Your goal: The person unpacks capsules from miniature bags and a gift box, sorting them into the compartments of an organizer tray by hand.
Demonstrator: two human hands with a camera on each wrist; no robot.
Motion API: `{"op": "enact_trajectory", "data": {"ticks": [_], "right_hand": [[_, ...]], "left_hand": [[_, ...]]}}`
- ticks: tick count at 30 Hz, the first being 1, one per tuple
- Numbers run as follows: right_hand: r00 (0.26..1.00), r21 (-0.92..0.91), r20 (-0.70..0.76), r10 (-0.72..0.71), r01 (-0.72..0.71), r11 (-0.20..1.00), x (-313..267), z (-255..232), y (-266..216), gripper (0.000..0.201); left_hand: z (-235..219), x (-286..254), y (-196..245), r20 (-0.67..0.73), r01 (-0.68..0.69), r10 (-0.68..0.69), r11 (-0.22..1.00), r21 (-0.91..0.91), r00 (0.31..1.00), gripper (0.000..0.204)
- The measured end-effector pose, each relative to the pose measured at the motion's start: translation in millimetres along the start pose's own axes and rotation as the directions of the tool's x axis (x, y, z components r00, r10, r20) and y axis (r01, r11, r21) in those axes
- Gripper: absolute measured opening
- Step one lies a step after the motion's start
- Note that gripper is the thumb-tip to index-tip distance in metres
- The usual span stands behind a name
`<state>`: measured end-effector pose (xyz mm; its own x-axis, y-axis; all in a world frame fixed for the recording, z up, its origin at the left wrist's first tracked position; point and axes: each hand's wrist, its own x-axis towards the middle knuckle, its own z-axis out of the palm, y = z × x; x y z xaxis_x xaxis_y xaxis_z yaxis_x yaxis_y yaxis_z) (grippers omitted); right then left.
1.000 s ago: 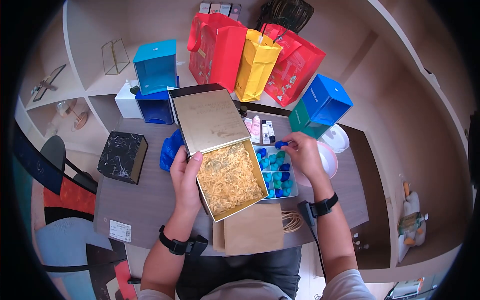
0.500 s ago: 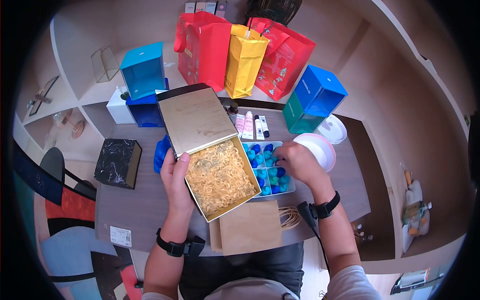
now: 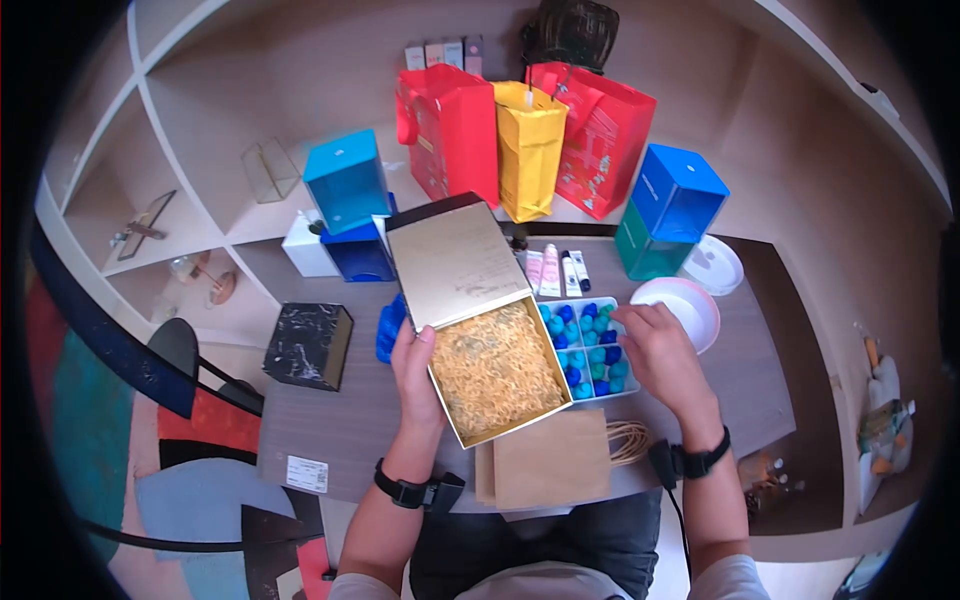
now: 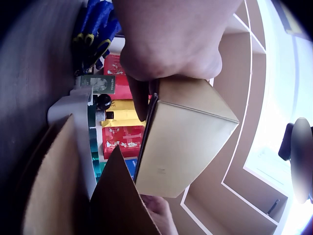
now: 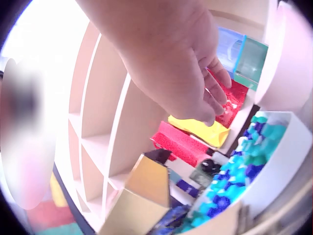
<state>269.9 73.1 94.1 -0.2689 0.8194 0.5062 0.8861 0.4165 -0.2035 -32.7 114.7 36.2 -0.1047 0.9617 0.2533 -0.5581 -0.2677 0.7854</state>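
Note:
An open gold box (image 3: 495,370) filled with straw-coloured shreds sits mid-table, its lid (image 3: 455,262) tilted up behind. My left hand (image 3: 415,365) grips the box's left wall, thumb on the rim; the left wrist view shows that hand (image 4: 171,44) clasping the gold box (image 4: 186,142) by its edge. To the right lies a clear divided tray (image 3: 632,388) of blue and teal pieces (image 3: 590,345). My right hand (image 3: 655,350) hovers over the tray's right side. In the right wrist view its fingers (image 5: 215,93) hang relaxed above the pieces (image 5: 239,171), holding nothing I can see.
A brown paper bag (image 3: 545,460) lies at the near edge. A pink bowl (image 3: 690,305) and white lid (image 3: 712,265) sit right of the tray. Behind stand red and yellow gift bags (image 3: 530,150), blue boxes (image 3: 345,185), small tubes (image 3: 555,270). A black marbled box (image 3: 308,345) is at the left.
My right hand held a blue piece above the tray's far edge, dropped onto the tray, and now sits at its right side without it. The left hand kept its hold on the box.

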Motion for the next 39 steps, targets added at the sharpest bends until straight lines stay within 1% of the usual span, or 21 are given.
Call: {"op": "enact_trajectory", "data": {"ticks": [2, 4, 6, 8, 9, 10, 12, 14, 16, 17, 20, 22, 24, 26, 28, 29, 30, 32, 34, 36, 39], "right_hand": [[0.996, 0.124, 0.083, 0.037, -0.047, 0.991, -10, -18, -17, 0.037], [0.963, 0.719, 0.239, 0.127, -0.263, 0.643, -25, -26, -48, 0.057], [0.952, 0.769, 0.263, -0.157, -0.108, 0.63, -40, -25, -62, 0.077], [0.96, 0.794, 0.227, -0.167, -0.083, 0.602, -57, -7, -75, 0.082], [0.975, 0.945, 0.207, -0.084, -0.177, 0.275, -65, 0, -82, 0.088], [0.975, 0.971, 0.221, 0.0, -0.22, -0.096, -70, 3, -88, 0.096], [0.971, 0.968, 0.24, 0.014, -0.238, -0.08, -77, 0, -94, 0.108], [0.963, 0.909, 0.27, 0.013, -0.251, -0.332, -87, 2, -95, 0.107], [0.955, 0.887, 0.293, 0.048, -0.253, -0.387, -93, -3, -96, 0.107], [0.942, 0.862, 0.325, 0.085, -0.258, -0.436, -96, -5, -96, 0.107], [0.931, 0.838, 0.346, 0.116, -0.251, -0.485, -106, -9, -98, 0.108], [0.927, 0.893, 0.345, 0.147, -0.277, -0.355, -112, -6, -102, 0.087], [0.924, 0.95, 0.311, 0.225, -0.303, -0.071, -113, -1, -109, 0.058], [0.902, 0.939, 0.335, 0.271, -0.295, -0.179, -112, -1, -118, 0.064], [0.903, 0.986, 0.141, 0.406, -0.165, 0.025, -116, 13, -120, 0.065], [0.894, 0.991, 0.069, 0.442, -0.112, 0.074, -113, 13, -126, 0.066], [0.899, 0.992, 0.073, 0.432, -0.109, 0.059, -112, 16, -131, 0.066], [0.935, 0.998, 0.028, 0.353, -0.044, 0.038, -110, 24, -142, 0.071], [0.949, 0.992, 0.129, 0.288, -0.124, -0.037, -106, 15, -139, 0.067], [0.986, 0.836, 0.141, -0.086, -0.072, 0.545, -95, 6, -123, 0.054], [0.993, 0.637, 0.099, -0.066, -0.013, 0.771, -98, 5, -107, 0.04]], "left_hand": [[-1, 0, 0, 0.092, 0.138, -0.127, 0.982, -0.126, 0.988, 0.055], [2, -3, 2, 0.139, 0.233, -0.208, 0.953, -0.195, 0.968, 0.06], [15, -11, 9, 0.198, 0.384, -0.335, 0.865, -0.323, 0.921, 0.062], [22, -17, 14, 0.179, 0.378, -0.337, 0.874, -0.305, 0.924, 0.064], [28, -22, 21, 0.165, 0.319, -0.29, 0.929, -0.186, 0.943, 0.066], [33, -27, 29, 0.156, 0.253, -0.241, 0.966, -0.061, 0.958, 0.068], [50, -36, 37, 0.073, 0.118, -0.114, 0.992, -0.05, 0.991, 0.065], [54, -41, 43, 0.002, -0.018, 0.018, 1.0, -0.025, 1.0, 0.062], [37, -42, 49, 0.309, -0.145, 0.093, 0.978, 0.15, 0.946, 0.071], [29, -38, 46, 0.445, -0.21, 0.18, 0.978, 0.018, 0.877, 0.075], [31, -54, 56, 0.493, -0.025, 0.101, 0.987, -0.158, 0.864, 0.076], [26, -61, 56, 0.496, -0.002, 0.078, 0.988, -0.152, 0.865, 0.063], [25, -70, 54, 0.524, -0.257, 0.138, 0.953, 0.162, 0.841, 0.047], [32, -89, 56, 0.471, -0.227, 0.107, 0.952, 0.205, 0.876, 0.056], [36, -109, 59, 0.184, -0.036, -0.004, 0.976, 0.215, 0.983, 0.085], [19, -114, 60, 0.232, 0.044, -0.1, 0.972, 0.232, 0.968, 0.095], [11, -126, 59, 0.222, 0.037, -0.093, 0.969, 0.245, 0.971, 0.095], [9, -140, 72, 0.222, 0.433, -0.435, 0.899, 0.064, 0.872, 0.085], [-4, -135, 78, 0.079, 0.394, -0.393, 0.919, 0.011, 0.916, 0.078], [-23, -120, 82, -0.173, 0.288, -0.303, 0.952, -0.105, 0.937, 0.064], [-60, -72, 116, -0.195, 0.08, -0.08, 0.997, -0.009, 0.977, 0.05]]}}
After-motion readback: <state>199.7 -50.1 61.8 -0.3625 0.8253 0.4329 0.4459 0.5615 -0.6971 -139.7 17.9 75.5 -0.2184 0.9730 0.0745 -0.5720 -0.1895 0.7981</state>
